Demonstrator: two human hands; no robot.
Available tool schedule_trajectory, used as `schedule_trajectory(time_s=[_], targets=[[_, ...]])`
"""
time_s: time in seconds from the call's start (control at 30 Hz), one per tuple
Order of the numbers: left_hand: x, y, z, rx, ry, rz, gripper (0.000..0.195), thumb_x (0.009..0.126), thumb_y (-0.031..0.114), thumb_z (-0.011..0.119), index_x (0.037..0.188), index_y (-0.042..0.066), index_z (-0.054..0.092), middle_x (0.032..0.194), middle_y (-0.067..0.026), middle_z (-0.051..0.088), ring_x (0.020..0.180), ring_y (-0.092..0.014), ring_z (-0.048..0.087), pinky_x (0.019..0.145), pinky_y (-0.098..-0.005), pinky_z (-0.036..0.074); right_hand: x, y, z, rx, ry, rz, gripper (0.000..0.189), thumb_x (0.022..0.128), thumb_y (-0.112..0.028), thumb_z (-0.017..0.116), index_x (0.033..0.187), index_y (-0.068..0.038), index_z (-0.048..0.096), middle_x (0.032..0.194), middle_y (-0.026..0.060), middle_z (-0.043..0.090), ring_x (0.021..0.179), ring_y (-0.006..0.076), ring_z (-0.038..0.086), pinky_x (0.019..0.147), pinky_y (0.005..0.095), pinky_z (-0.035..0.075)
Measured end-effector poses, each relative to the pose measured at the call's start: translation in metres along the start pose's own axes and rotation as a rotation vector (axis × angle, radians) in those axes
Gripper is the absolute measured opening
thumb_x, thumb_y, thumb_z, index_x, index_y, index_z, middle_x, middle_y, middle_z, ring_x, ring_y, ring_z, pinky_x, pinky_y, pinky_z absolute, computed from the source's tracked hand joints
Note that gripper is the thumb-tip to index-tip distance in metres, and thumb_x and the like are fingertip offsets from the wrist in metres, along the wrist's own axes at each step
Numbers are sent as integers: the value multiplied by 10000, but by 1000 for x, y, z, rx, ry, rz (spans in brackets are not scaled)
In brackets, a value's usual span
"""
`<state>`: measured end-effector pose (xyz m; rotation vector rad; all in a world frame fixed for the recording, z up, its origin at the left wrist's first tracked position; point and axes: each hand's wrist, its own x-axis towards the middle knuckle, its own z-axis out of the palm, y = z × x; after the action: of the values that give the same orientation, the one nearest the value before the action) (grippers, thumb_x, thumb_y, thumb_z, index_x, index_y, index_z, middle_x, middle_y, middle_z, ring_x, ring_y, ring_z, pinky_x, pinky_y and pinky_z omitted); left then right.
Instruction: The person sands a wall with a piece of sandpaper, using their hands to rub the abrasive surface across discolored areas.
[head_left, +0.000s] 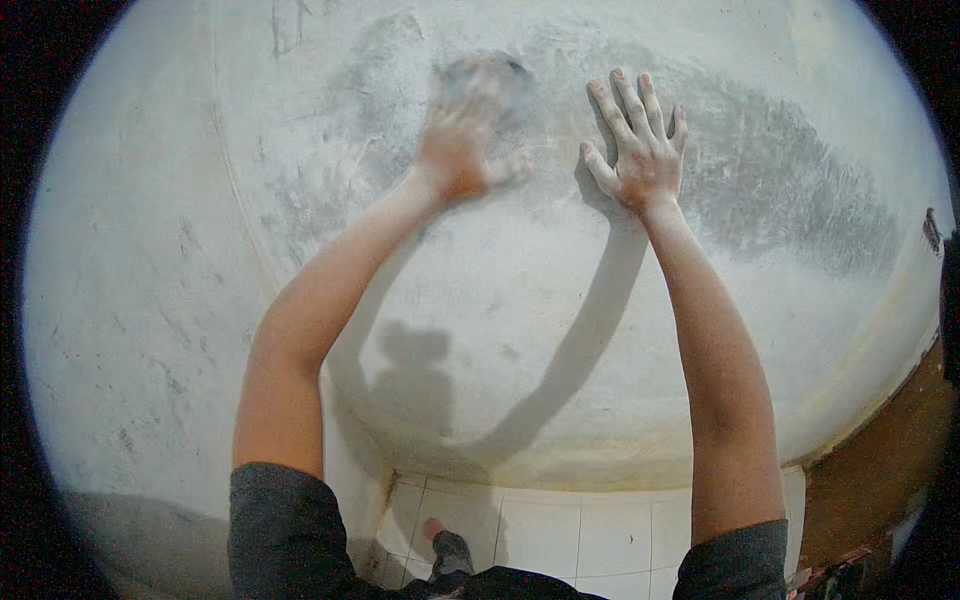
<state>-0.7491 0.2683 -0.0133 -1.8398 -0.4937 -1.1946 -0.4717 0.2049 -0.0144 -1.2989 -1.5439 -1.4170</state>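
Note:
My left hand (454, 142) is blurred against a white plastered wall (480, 285), its thumb spread out to the right. Under its fingers shows the edge of a dark, thin sheet (515, 69), possibly sandpaper; blur and the fingers hide most of it. To the right, my right hand (641, 150) lies flat on the same wall with fingers apart and nothing in it. Pale dust coats its fingers and the back of the hand. Around both hands the wall has grey, scuffed patches (780, 165).
A second wall (135, 300) meets this one at a corner on the left. White floor tiles (540, 529) lie below, with my foot (433, 527) on them. A brown panel (862, 457) stands at lower right. Shadows of my arms and head fall on the wall.

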Motion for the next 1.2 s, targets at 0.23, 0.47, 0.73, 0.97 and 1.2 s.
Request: schedule_trajectory(time_s=[0.23,0.47,0.73,0.97,1.2], targets=[[-2,-53,-23,232,-46,-247,1068,826,663,715,1657,124,315,1751,-93,220,1619,-268,186,1309,-581,70,5,-8,-10,12,-14,10,876,865,-566,621,1643,-507,222,1752,-95,193,1616,199,172,1305,617,94],[-32,33,8,-108,-183,-7,1061,878,750,605,1677,146,255,1761,-113,177,1629,-279,139,1288,-633,21,-1,-1,-8,-21,-15,-1,835,888,-586,594,1643,-491,251,1753,-97,205,1617,202,187,1294,607,110],[-17,-19,-6,218,9,-320,1059,853,728,659,1654,123,321,1725,-172,265,1598,-376,223,1297,-589,91,-2,1,-5,24,30,-21,851,865,-599,618,1638,-491,279,1755,-74,216,1623,220,180,1288,622,88],[-43,-21,-4,129,-325,-29,1010,859,800,592,1662,259,305,1754,-20,225,1625,-226,159,1299,-630,2,0,-1,-3,78,51,-10,844,840,-548,633,1620,-505,315,1747,-86,236,1617,223,194,1295,627,94],[-33,35,1,-16,-187,-17,968,851,727,648,1625,205,394,1731,-72,284,1607,-290,219,1284,-652,15,0,-2,-7,81,88,-29,783,872,-540,619,1610,-481,364,1727,-73,300,1603,208,247,1276,603,148]])
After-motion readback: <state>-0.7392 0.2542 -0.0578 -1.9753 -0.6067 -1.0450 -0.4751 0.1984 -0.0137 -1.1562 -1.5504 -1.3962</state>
